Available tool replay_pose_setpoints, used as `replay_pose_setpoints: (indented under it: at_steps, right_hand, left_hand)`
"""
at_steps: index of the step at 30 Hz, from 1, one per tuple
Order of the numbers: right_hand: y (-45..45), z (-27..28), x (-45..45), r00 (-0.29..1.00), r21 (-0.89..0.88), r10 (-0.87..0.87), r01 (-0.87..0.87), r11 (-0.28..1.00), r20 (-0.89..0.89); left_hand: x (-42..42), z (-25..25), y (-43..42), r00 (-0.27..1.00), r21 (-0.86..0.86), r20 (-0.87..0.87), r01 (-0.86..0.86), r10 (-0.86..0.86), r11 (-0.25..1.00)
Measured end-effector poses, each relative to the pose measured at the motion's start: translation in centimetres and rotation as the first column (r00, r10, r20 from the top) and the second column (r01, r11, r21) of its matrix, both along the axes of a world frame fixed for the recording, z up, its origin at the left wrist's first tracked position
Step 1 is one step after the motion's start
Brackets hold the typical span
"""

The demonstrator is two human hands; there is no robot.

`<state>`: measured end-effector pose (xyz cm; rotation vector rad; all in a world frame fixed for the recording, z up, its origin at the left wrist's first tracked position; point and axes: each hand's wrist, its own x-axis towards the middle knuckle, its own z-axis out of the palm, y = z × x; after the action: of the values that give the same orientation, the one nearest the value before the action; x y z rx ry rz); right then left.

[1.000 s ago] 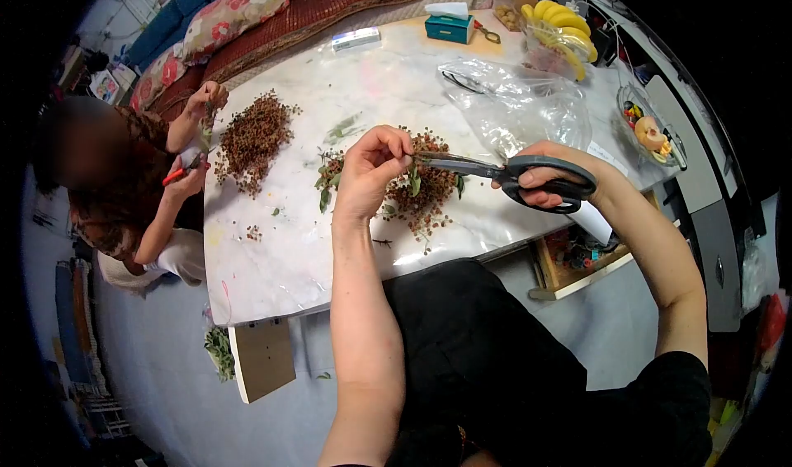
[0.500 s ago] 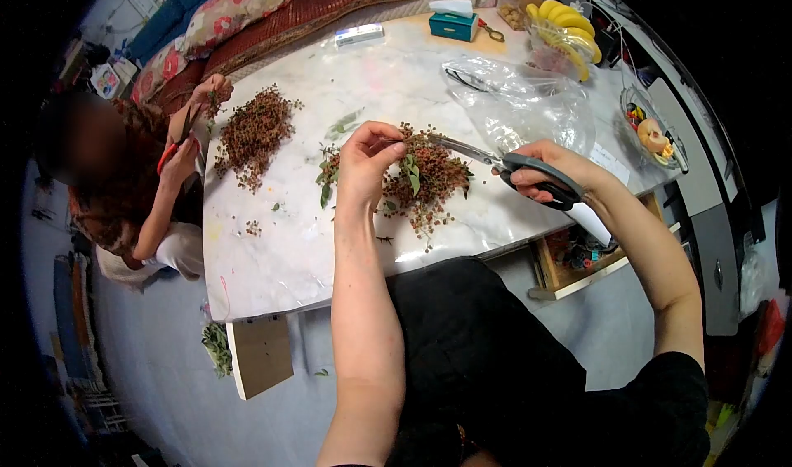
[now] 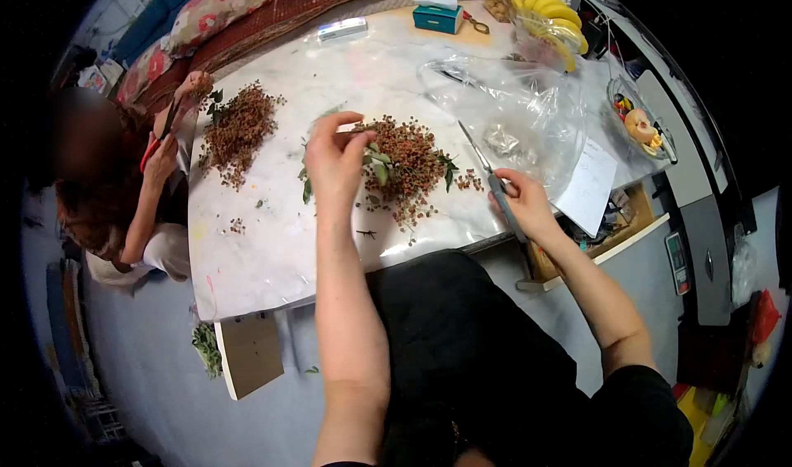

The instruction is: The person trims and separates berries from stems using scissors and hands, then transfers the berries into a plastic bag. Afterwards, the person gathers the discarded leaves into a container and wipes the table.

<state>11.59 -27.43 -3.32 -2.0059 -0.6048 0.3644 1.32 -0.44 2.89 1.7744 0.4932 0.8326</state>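
Note:
My left hand [image 3: 337,158] is over the left side of a heap of reddish-brown berry sprigs [image 3: 408,166], its thumb and forefinger apart. Green leaves [image 3: 379,170] show just beside the fingers. In my right hand [image 3: 528,209] are grey-handled scissors [image 3: 476,149], held right of the heap with the blades together and pointing away from me. Between heap and scissors lies a small cluster of loose berries [image 3: 470,181]. A short dark twig [image 3: 365,233] rests near the table's front edge.
Across the left corner, another person's hand [image 3: 161,155] holds red-handled scissors beside a second berry heap [image 3: 239,133]. A clear plastic bag [image 3: 528,112], paper [image 3: 587,186], tissue box [image 3: 437,19], bananas [image 3: 557,17] and fruit bowl [image 3: 639,125] are farther off. An open drawer [image 3: 631,236] juts out right.
My left thumb and forefinger have parted from their pinch. The scissors have drawn back from the left hand and turned upright, their blades closing. A small berry cluster now shows right of the heap.

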Motion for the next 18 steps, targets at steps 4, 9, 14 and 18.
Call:
replay_pose_setpoints:
  at_steps: [4,9,14,18]
  right_hand:
    - [0.7,0.7,-0.5,0.960,-0.265,0.017,0.060,0.962,0.281]
    - [0.7,-4.2,2.4,0.898,-0.089,0.003,0.040,0.995,0.441]
    - [0.5,-4.6,2.6,0.951,-0.033,-0.014,0.025,0.999,0.309]
    - [0.8,-4.7,3.5,0.976,0.018,-0.010,0.006,1.000,0.219]
  left_hand:
    - [-3.9,2.5,1.7,0.986,-0.211,0.164,0.045,-0.010,0.976]
    - [-13.4,0.5,6.4,0.971,-0.415,0.209,-0.016,0.113,0.909]
    - [-23.9,-3.4,11.1,0.929,-0.475,0.161,-0.224,0.334,0.851]
    - [-35.8,-4.9,15.8,0.765,-0.117,-0.006,-0.640,0.643,0.760]
